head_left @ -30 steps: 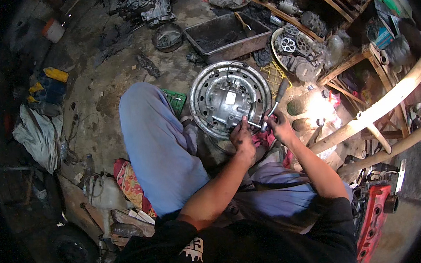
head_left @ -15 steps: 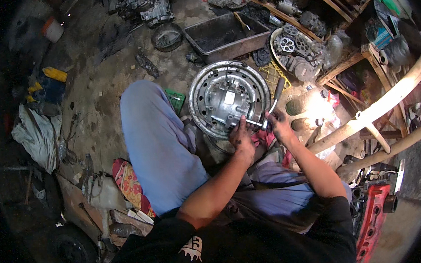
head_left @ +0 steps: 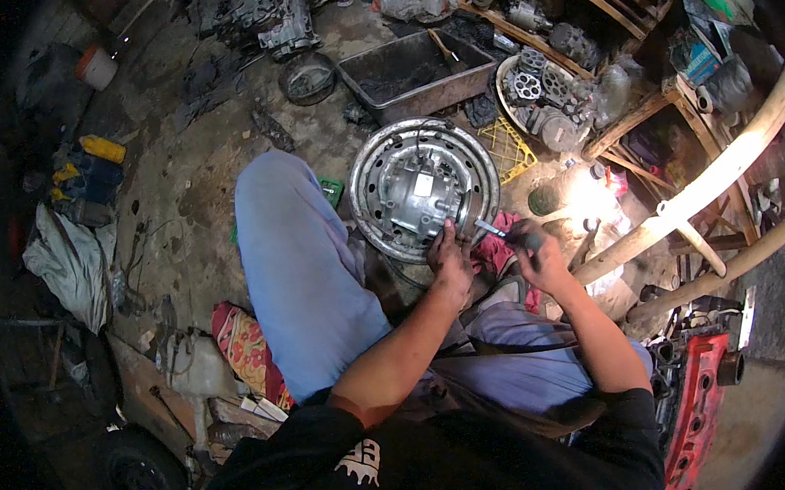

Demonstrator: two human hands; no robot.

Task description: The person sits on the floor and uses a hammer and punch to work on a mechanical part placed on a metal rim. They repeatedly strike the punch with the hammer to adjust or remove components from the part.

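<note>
A silver car compressor [head_left: 418, 198] with a pale label and a pulley at its right lies on a round steel wheel rim [head_left: 363, 181] in front of me. My left hand [head_left: 450, 266] holds the compressor's lower edge, fingers pressed against it and partly hidden. To its right, my right hand [head_left: 537, 255] is closed around a ratchet wrench [head_left: 491, 228]. The shiny metal part of the wrench points left toward the pulley, its end apart from my left fingers. Most of the dark handle is hidden by my right hand. A red cloth [head_left: 491, 253] lies beneath the wrench, between my hands.
Beyond the rim stands a black rectangular tub [head_left: 383, 107] with a brush in it, beside a round dark pan [head_left: 306, 80]. A basin of metal parts [head_left: 505, 91] and a yellow plastic grid [head_left: 506, 149] lie at right. A thick curved pole [head_left: 724, 167] crosses the right side.
The ratchet has swung from handle pointing up and away to lying low in my right hand, its metal end toward the pulley. My left hand stays at the compressor's lower edge.
</note>
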